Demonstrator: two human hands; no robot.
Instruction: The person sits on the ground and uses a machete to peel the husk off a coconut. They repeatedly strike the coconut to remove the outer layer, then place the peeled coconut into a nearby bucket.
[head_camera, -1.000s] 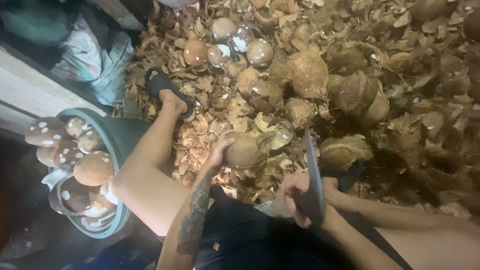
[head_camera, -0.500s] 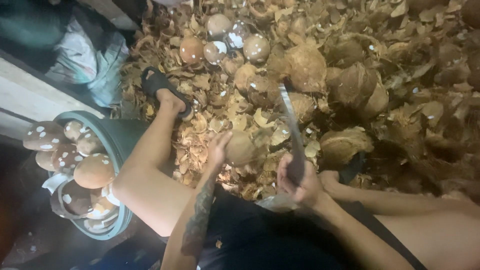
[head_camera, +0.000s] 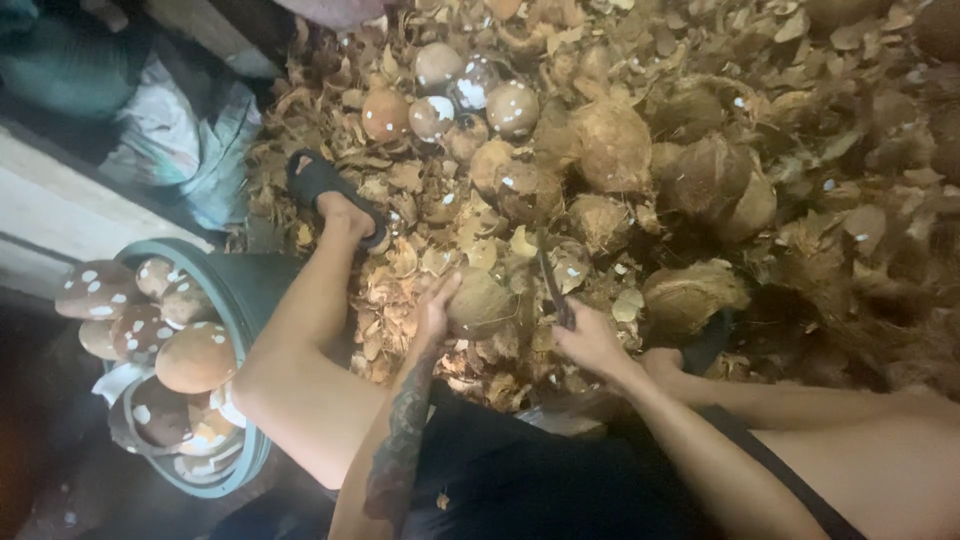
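My left hand (head_camera: 434, 308) holds a round brown coconut (head_camera: 480, 300) low between my knees, fingers spread on its left side. My right hand (head_camera: 590, 340) grips the handle of a long dark knife (head_camera: 550, 275), whose blade points up and away, its edge right next to the coconut's right side. Whether the blade touches the shell I cannot tell. Both forearms reach forward from the bottom of the view; the left one carries a tattoo.
A green tub (head_camera: 235, 290) at my left holds several peeled, white-flecked coconuts (head_camera: 195, 355). Husk scraps and shell chips (head_camera: 800, 230) cover the ground ahead, with unpeeled coconuts (head_camera: 610, 145) and some peeled ones (head_camera: 440, 65) among them. My left foot in a black sandal (head_camera: 330, 195) rests on the scraps.
The knife in my right hand has swung from raised at the right down and left to the coconut. My left hand keeps hold of the coconut.
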